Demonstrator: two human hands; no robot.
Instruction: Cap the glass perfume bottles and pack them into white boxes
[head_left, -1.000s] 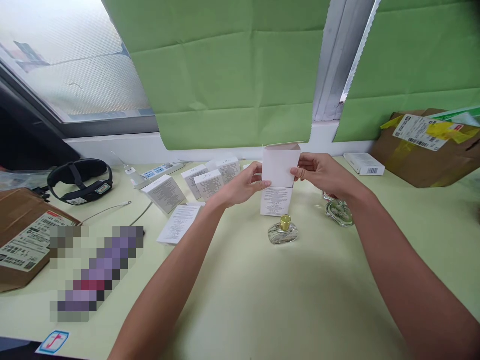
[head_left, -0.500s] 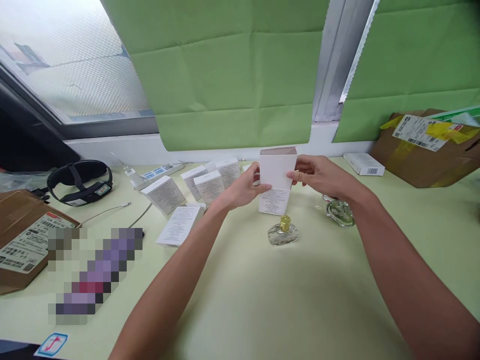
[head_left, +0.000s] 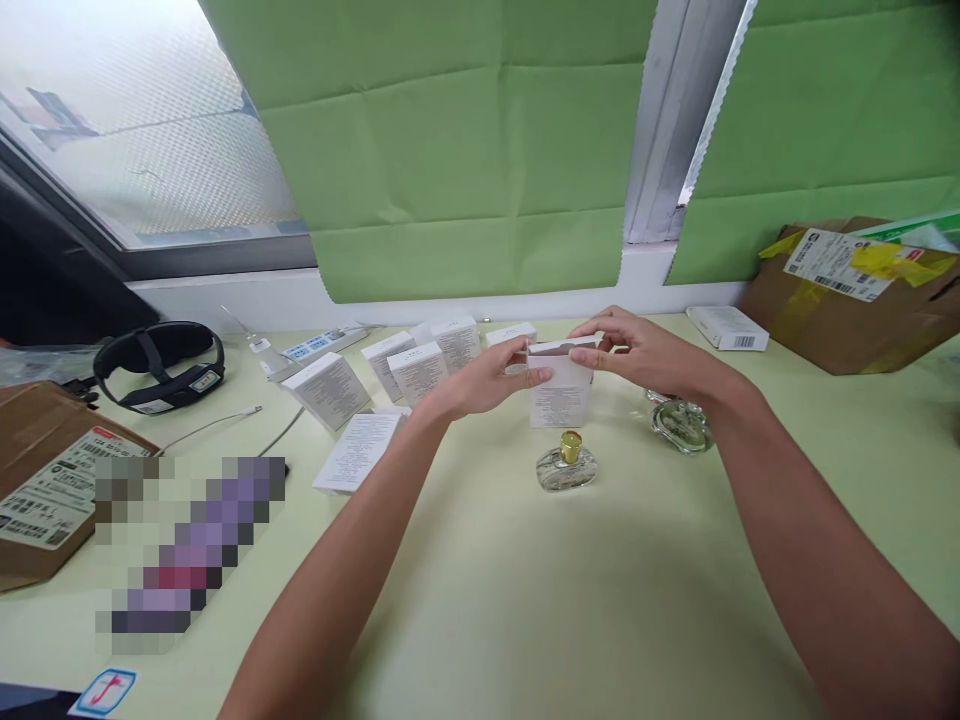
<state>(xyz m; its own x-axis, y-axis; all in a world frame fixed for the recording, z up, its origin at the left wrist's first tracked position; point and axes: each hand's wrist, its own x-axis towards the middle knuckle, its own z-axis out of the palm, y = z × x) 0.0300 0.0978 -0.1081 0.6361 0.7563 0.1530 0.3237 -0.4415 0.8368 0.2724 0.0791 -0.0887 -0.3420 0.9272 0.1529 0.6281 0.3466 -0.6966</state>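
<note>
A white box with fine print on its front stands upright on the table, its top edge darker where the flap is. My left hand grips its left side, thumb on the front face. At the upper right edge, my right hand is closed on the box, its thumb at the front and its fingers over the top and back. Just in front of the box stands a glass perfume bottle with a gold cap. More glass bottles lie beside my right forearm, partly hidden by it.
Several similar white boxes stand to the left, one lying at an angle. A power strip, a black headset and a cardboard box are farther left. Another cardboard box and a small white box sit right.
The tall top flap of the white box has come down, so the box looks shorter. My right hand has shifted slightly onto its top edge; the perfume bottle has not moved.
</note>
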